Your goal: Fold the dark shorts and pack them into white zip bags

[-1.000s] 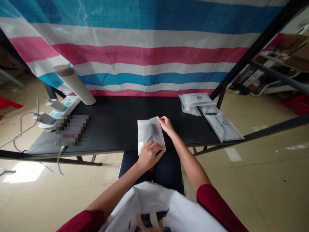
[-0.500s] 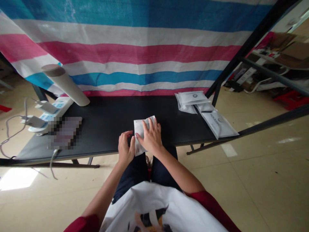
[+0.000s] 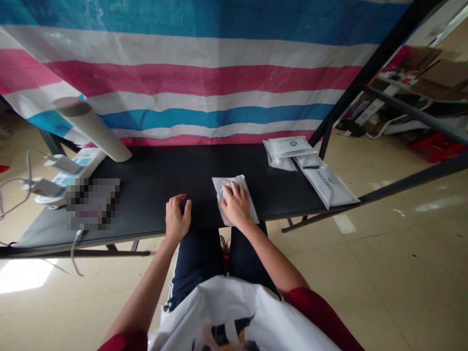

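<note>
Head view, the only one. White bag (image 3: 219,188) lies flat on the black worktop (image 3: 153,190), at the middle of its near edge; whether the bag overhangs is unclear. Right hand (image 3: 237,204) rests on top, palm down, fingers spread, not wrapped around anything. Judgement: a flat palm presses or steadies a thin, soft bag better than a pinch. Its contents: hidden.

Left hand (image 3: 177,217) hovers at the near edge, left of the bag and apart from it; fingers curled, thumb well away from them, nothing visible between.

Far right corner: small pile of white bags (image 3: 291,145), overlapping. A lettered bag (image 3: 333,187) lies along the right edge, reaching the near right corner. Probably kept aside to leave working room.

Left end: power strip (image 3: 87,161) along the left edge, plugs inserted; pixelated flat object (image 3: 95,202) beside it, cable (image 3: 74,247) attached, presumably for reach. Pale cylinder (image 3: 95,130) near the far left corner.
</note>
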A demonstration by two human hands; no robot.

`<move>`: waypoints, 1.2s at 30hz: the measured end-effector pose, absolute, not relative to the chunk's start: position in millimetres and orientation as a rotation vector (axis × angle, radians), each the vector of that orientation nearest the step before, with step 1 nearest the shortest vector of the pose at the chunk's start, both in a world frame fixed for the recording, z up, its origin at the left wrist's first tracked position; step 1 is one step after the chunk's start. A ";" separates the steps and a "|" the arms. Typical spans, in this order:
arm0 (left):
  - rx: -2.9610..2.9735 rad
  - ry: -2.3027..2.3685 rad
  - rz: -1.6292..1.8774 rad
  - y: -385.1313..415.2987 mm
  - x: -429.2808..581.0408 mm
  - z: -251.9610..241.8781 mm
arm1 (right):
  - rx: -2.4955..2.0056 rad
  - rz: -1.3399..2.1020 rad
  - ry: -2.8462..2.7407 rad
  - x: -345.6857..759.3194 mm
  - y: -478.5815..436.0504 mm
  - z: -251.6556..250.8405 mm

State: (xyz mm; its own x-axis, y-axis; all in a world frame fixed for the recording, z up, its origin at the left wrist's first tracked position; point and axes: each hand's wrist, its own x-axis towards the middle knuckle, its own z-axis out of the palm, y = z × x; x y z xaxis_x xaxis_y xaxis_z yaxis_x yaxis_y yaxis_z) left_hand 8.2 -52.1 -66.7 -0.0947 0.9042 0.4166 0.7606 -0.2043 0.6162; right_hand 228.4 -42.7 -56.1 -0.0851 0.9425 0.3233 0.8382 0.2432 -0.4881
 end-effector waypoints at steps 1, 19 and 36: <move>1.974 1.862 1.172 -51.0 2.5 -68.9 | -1.638 0.193 -1.944 247.2 -40.5 -57.8; 2.097 1.890 1.072 -58.7 5.4 -67.4 | -1.893 -0.299 -2.069 475.1 -22.3 -60.0; 2.180 1.990 0.978 -61.2 10.8 -66.6 | -1.793 -0.339 -2.052 490.4 -23.2 -71.8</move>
State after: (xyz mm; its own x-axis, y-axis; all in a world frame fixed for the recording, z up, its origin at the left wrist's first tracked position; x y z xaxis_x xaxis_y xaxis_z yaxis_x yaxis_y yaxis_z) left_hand 10.8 -61.2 -66.6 -0.0166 0.9070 0.4207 0.8871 -0.1808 0.4248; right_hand 490.4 -23.2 -71.8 -0.1027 0.8906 0.4430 0.9857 0.1509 -0.0747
